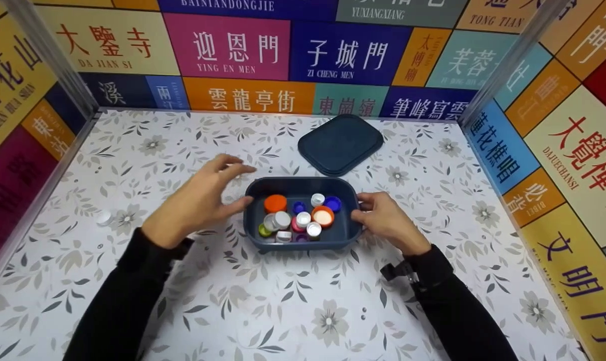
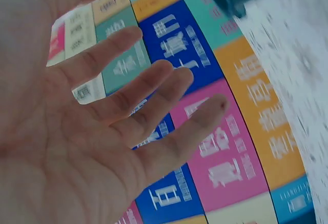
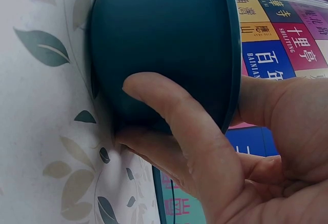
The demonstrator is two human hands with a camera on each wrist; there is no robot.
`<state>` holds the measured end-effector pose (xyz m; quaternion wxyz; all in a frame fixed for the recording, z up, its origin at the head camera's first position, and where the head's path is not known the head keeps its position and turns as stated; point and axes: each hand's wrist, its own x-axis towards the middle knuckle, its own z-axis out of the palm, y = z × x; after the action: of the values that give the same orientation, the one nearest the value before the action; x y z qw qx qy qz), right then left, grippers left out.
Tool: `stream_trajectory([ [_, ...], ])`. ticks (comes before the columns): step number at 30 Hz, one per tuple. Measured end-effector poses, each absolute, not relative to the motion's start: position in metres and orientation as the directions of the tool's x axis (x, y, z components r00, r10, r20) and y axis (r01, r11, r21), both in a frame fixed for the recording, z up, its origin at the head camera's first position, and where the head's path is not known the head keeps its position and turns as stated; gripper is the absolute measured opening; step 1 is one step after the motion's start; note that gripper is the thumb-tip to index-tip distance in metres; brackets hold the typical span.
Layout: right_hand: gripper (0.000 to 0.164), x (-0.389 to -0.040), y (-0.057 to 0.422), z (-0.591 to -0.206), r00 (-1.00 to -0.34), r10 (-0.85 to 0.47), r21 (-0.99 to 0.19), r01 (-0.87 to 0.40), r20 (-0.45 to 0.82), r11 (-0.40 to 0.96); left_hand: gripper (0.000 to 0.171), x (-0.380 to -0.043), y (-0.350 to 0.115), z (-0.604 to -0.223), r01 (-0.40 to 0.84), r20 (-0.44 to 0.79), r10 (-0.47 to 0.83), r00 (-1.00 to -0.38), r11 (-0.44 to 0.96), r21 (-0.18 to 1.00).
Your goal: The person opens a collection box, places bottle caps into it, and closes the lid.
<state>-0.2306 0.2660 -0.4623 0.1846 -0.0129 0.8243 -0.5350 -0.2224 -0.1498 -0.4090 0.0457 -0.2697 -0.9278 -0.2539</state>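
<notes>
A dark blue plastic box stands upright on the table, holding several bottle caps, among them an orange cap, a purple cap and a white cap. My right hand grips the box's right end; in the right wrist view its fingers lie along the outer wall while the thumb side reaches over the rim. Beside the box's left end is my left hand, fingers spread and holding nothing, its thumb tip close to the rim. The left wrist view shows that palm bare.
Behind the box lies its dark blue lid, flat on the table. A single white cap sits far left on the flower-patterned tabletop. Printed panels wall in the back and both sides.
</notes>
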Motion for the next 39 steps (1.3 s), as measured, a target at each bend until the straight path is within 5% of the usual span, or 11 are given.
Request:
stream_trajectory([
  [9,0.056,-0.23,0.267,-0.459,-0.934,-0.221,-0.889,0.165,-0.28,0.428,0.066,-0.222,-0.19,-0.421,0.397,0.129,0.38,-0.916,0.809,0.433],
  [23,0.054,-0.231,0.266,-0.461,-0.936,-0.215,-0.888,0.165,-0.278,0.429,0.08,-0.215,-0.207,-0.45,0.269,-0.141,0.351,-0.926,0.871,0.41],
  [39,0.055,-0.23,0.266,-0.464,-0.936,-0.237,-0.899,0.145,-0.26,0.414,0.058,-0.214,-0.204,-0.457,0.287,-0.165,0.378,-0.911,0.869,0.404],
])
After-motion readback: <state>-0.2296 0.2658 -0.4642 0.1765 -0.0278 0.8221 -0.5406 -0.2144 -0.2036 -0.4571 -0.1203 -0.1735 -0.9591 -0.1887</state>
